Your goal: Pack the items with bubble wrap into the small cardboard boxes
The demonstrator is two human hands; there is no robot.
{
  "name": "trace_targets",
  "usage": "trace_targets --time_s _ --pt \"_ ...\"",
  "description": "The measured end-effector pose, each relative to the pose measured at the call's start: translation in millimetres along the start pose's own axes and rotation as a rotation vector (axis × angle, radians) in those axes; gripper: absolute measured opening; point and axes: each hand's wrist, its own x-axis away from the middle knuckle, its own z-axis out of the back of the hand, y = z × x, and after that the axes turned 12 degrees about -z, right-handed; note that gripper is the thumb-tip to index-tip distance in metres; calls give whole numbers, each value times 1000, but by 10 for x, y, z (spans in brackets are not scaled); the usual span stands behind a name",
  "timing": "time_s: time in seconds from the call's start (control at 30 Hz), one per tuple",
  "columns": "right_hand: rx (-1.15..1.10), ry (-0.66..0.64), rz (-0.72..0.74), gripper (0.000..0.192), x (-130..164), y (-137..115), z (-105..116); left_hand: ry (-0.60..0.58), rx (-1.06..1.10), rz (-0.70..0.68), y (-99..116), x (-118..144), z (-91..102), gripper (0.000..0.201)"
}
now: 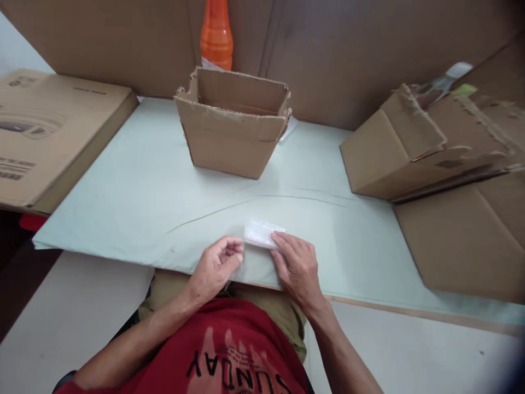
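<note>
A small clear plastic packet (261, 232) lies on the pale paper-covered table (135, 186) near its front edge. My left hand (215, 266) is curled at the packet's left end, thumb and fingers pinching its edge. My right hand (297, 265) lies flat to the right, fingertips pressing on the packet's right end. What is inside the packet is too small to tell.
An open cardboard box (233, 123) stands behind the packet at the table's middle. An orange bottle (216, 34) rises behind it. A torn cardboard box (414, 148) lies at the right, a flat printed carton (45, 137) at the left. Cardboard sheets wall the back.
</note>
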Motion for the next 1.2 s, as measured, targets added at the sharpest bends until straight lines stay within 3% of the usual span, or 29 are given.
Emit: trace_targets --time_s 0.1,0.3,0.47,0.63,0.8,1.03,1.2 --pt "-79 28 -10 30 10 -39 11 -45 332 140 -15 28 -98 42" --pt "-208 6 -26 35 161 -240 64 -21 608 103 1 -24 -274 42" --pt "-281 -9 -25 36 249 -365 102 40 665 151 -22 5 -300 55" --pt "-335 8 -103 36 219 -299 196 42 731 105 -24 21 -268 62" --pt "-527 -225 -261 53 122 -206 208 -5 775 76 -22 56 -255 61" --pt "-522 -197 -344 22 68 -227 147 -47 616 44 -106 22 -165 64" --pt "-590 -214 -351 19 17 -218 192 44 487 64 -151 -84 -170 39"
